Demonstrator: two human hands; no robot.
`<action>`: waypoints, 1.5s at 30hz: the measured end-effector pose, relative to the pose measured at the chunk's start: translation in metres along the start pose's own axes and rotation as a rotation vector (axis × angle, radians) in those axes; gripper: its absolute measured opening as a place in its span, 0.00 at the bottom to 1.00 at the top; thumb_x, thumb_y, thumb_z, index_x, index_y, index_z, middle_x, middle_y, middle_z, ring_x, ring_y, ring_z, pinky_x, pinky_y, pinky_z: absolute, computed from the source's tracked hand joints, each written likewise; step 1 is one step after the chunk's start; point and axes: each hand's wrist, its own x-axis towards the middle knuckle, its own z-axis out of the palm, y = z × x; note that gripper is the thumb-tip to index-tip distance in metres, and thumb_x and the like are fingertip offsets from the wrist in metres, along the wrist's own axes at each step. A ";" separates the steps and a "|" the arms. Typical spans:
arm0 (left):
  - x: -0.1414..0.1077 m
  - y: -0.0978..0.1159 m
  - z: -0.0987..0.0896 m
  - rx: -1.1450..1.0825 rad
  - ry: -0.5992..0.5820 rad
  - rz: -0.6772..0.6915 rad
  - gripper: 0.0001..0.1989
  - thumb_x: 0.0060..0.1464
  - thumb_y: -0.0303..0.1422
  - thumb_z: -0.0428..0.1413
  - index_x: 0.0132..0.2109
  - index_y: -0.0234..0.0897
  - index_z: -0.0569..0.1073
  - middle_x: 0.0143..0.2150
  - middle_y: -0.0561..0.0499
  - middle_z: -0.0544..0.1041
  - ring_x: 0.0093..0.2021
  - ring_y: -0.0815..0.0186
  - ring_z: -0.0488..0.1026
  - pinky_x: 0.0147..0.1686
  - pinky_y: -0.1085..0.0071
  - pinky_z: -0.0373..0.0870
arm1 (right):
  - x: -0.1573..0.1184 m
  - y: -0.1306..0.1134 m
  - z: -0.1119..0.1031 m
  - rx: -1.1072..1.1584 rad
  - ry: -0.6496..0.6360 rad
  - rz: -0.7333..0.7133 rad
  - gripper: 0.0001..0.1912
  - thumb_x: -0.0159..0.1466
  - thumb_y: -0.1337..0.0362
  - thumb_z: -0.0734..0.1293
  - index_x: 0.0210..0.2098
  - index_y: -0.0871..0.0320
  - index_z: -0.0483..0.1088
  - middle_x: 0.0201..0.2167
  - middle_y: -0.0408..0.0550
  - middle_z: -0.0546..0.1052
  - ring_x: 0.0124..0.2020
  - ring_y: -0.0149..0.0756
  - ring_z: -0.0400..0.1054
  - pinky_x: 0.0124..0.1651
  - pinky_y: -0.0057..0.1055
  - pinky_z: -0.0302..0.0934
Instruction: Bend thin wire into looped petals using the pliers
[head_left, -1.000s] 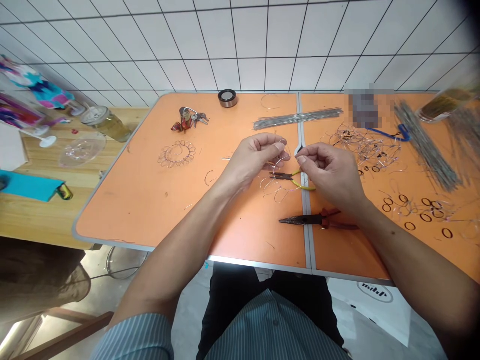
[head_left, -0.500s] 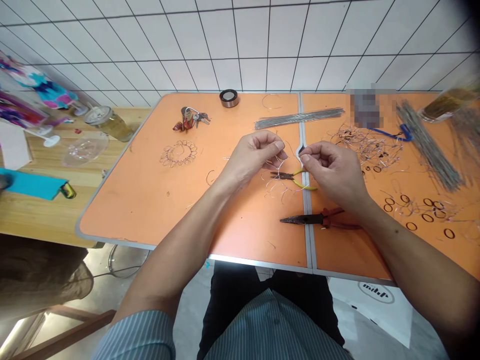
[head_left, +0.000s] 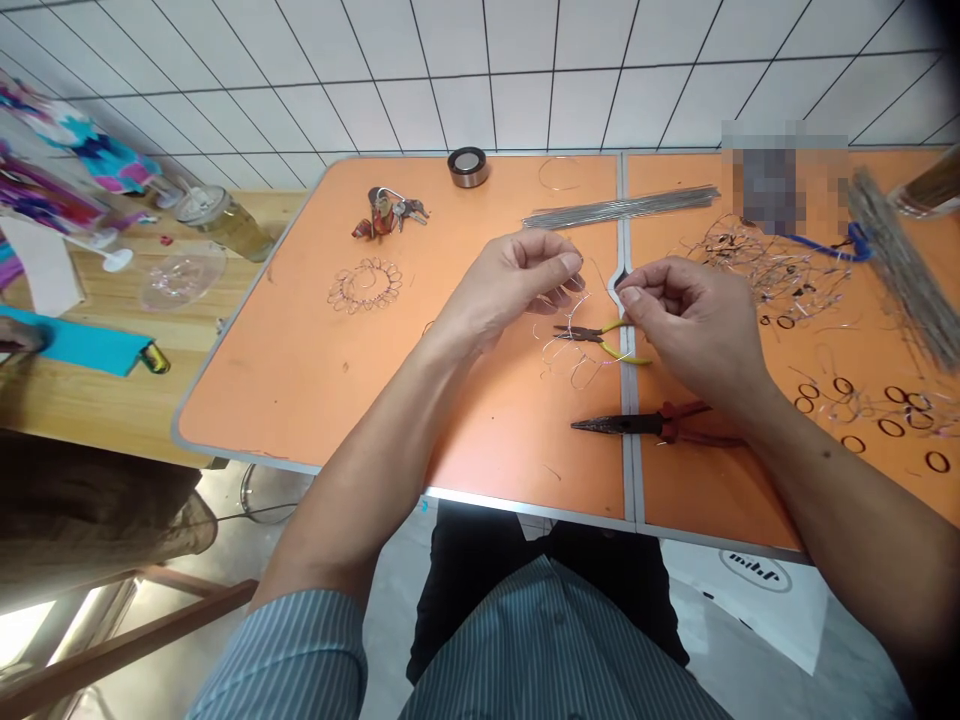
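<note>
L hand (head_left: 529, 275) grip pinches looped wire piece (head_left: 585, 358), b/w hands over yellow-hdl pliers (head_left: 591, 334) on orange surface (head_left: 360, 400); R hand (head_left: 690, 310) grip pressed tog., can't tell on what; red-hdl pliers (head_left: 641, 424) nearby

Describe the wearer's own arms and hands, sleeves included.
The left hand and right hand are ungloved, with no watch or bracelet showing at either wrist. The left arm has a blue-grey sleeve with fine pale stripes, ending near the elbow and leaving the forearm uncovered. The right forearm is uncovered too; its sleeve is out of view.
</note>
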 end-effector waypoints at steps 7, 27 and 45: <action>-0.002 0.011 -0.012 0.022 0.112 0.003 0.13 0.67 0.42 0.73 0.47 0.38 0.83 0.44 0.48 0.88 0.38 0.69 0.83 0.41 0.72 0.79 | 0.000 -0.002 0.001 0.012 0.045 -0.023 0.03 0.67 0.63 0.74 0.36 0.51 0.83 0.29 0.44 0.82 0.29 0.37 0.73 0.32 0.37 0.65; -0.004 -0.009 0.009 -0.015 -0.096 -0.151 0.12 0.50 0.32 0.78 0.37 0.35 0.83 0.33 0.49 0.84 0.32 0.69 0.79 0.38 0.69 0.77 | 0.014 -0.008 -0.024 0.159 0.312 0.060 0.04 0.67 0.61 0.77 0.40 0.49 0.79 0.30 0.42 0.83 0.25 0.36 0.74 0.27 0.35 0.71; -0.003 -0.014 0.014 -0.037 -0.036 -0.069 0.14 0.53 0.40 0.77 0.36 0.36 0.84 0.36 0.50 0.86 0.35 0.69 0.81 0.40 0.70 0.76 | 0.014 -0.006 -0.022 0.173 0.327 0.069 0.06 0.65 0.66 0.77 0.37 0.48 0.80 0.28 0.41 0.81 0.23 0.35 0.72 0.27 0.36 0.72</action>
